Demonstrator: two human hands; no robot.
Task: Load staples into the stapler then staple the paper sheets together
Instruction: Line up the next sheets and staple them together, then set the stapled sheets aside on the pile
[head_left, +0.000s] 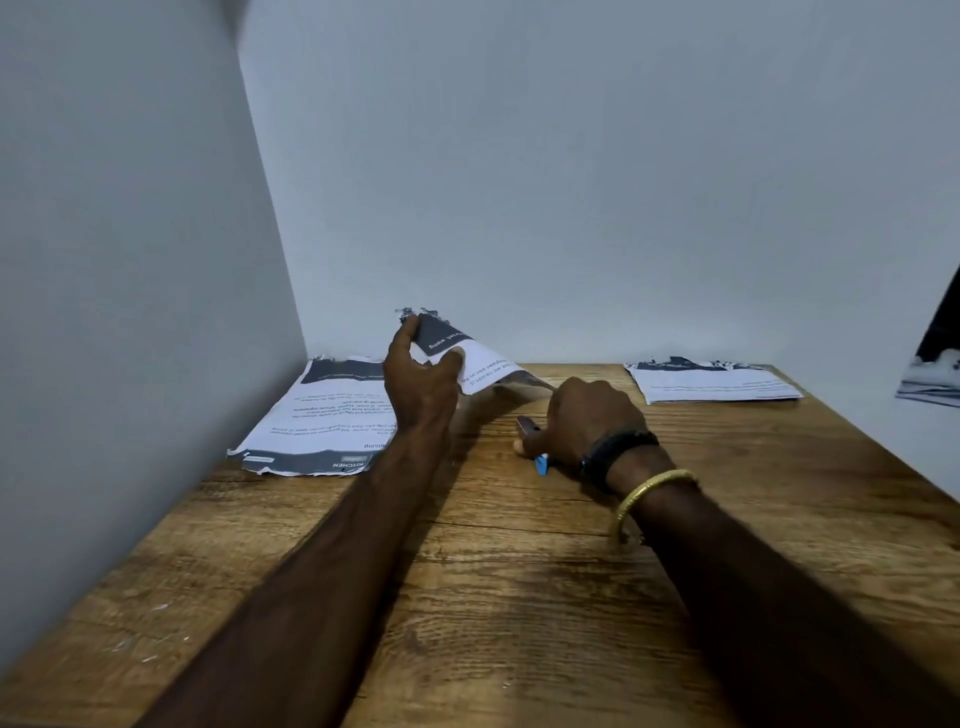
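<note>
A stack of printed sheets (317, 415) lies flat by the left wall on the wooden table (519, 597). Just right of it the left hand (421, 379) pinches a lifted set of sheets (467, 358) by its top edge, their lower end dipping under the right hand (587, 415), which closes over the stapler (535, 441), mostly hidden. Stapling looks in hand; next calls for a firm press at the corner. Another stack (717, 384) lies far right
</note>
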